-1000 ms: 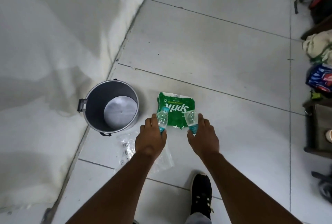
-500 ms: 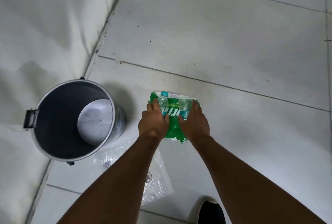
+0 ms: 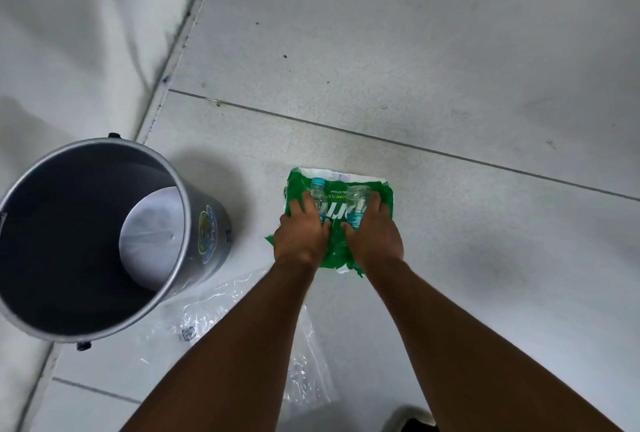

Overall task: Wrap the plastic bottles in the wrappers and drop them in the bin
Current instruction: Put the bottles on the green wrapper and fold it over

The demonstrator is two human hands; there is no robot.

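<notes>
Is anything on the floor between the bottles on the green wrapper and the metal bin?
Nothing visible. Bare tile separates the green wrapper, where both hands press the bottles, from the open, empty bin. The clear plastic sheet lies nearer the person.

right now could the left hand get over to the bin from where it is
Probably yes. The left hand rests on a bottle lying on the green wrapper, and the bin stands open on that same side, with only bare floor between. It is occupied, though.
</notes>
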